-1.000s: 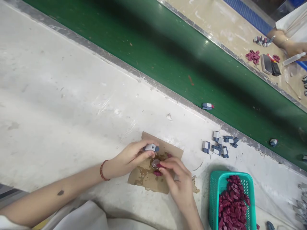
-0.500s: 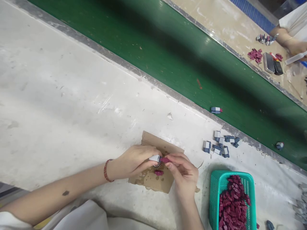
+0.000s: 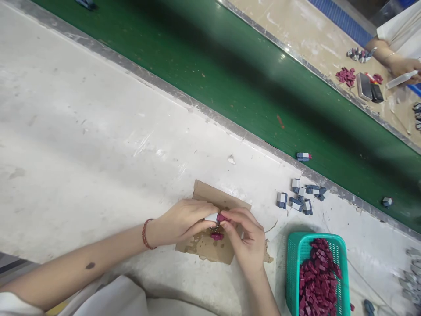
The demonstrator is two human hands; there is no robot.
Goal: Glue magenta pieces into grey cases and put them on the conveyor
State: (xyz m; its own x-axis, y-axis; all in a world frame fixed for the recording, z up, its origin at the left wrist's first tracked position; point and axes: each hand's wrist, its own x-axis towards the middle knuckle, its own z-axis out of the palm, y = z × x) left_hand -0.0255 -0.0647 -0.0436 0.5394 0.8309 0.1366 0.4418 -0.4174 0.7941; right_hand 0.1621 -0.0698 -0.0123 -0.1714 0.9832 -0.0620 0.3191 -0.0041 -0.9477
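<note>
Over a piece of brown cardboard point(image 3: 210, 251), my left hand point(image 3: 186, 221) pinches a small white-and-blue plastic part point(image 3: 211, 217). My right hand point(image 3: 246, 235) has thumb and fingers closed on a small maroon plastic piece point(image 3: 221, 217), which meets the right end of the white-and-blue part. Just below the fingertips another maroon piece point(image 3: 217, 236) lies on the cardboard. A round object with a beaded edge point(image 3: 215, 227) shows partly under the held parts; the rest of it is hidden by my fingers.
A green basket point(image 3: 289, 272) of maroon pieces stands right of my right hand. Several white-and-blue parts point(image 3: 296, 201) lie beyond it. A green conveyor belt point(image 3: 184, 66) crosses behind, carrying a few parts. Across it, a co-worker's hand point(image 3: 403, 68) is by a bottle point(image 3: 401, 80).
My right hand has moved slightly left, bringing the maroon piece against the white-and-blue part. Parts on the belt have shifted right and down, and another shows at the upper left.
</note>
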